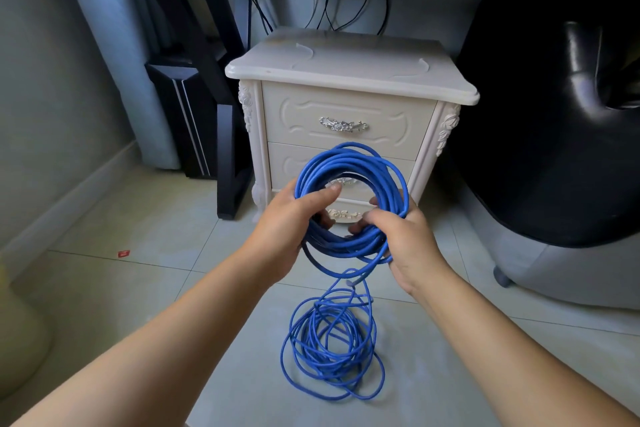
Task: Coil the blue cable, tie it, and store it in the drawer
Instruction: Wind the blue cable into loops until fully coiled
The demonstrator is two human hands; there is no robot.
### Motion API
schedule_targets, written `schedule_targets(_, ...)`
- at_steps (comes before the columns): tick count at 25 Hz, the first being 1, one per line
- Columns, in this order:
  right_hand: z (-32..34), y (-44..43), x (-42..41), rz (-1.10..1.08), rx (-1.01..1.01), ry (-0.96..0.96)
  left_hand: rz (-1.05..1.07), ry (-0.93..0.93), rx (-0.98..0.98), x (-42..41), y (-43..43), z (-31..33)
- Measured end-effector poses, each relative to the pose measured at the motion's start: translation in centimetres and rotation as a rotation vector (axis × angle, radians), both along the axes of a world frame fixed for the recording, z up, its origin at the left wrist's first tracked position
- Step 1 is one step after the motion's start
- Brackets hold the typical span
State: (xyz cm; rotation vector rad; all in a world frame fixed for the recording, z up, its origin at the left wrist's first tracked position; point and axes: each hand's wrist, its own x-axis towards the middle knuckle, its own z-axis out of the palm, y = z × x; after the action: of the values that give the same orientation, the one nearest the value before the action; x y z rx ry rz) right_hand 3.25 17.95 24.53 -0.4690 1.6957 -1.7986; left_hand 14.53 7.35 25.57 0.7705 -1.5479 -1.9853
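Cable (348,158), blue, partly coiled: thick ring of loops held up in both hands, in front of white nightstand (346,61). L hand (285,224) grips ring's left side, thumb over strands, fingers curled round behind. R hand (407,241) grips lower-right side, fingers wrapped round the bundle. Rest of cable drops from ring's bottom to loose tangle (332,350) on tiled floor (138,291), btwn the forearms. Top drawer (294,114) sits flush, closed, w/ silver handle (343,124).

The blue cable (349,158) partly wound in an upright ring, remainder tangled on the floor (138,288); drawer (346,107) closed.
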Motion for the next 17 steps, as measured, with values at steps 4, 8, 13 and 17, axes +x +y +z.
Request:
schedule_targets(4,0.0,0.0,-0.9,-0.038,0.165,0.360,-0.156,-0.060,-0.154,0.8,-1.2,0.7)
schedule_targets(8,-0.1,0.3,-0.1,0.154,0.372,0.928,-0.154,-0.237,-0.797,1.2,-1.3,0.5)
schedule_targets(13,0.0,0.2,1.4,0.219,0.399,1.237,-0.188,-0.512,-1.091,0.8,-0.7,0.3)
schedule_targets(17,1.0,0.4,0.7,0.176,0.264,0.752,-0.062,-0.386,-0.967,0.6,-0.9,0.3)
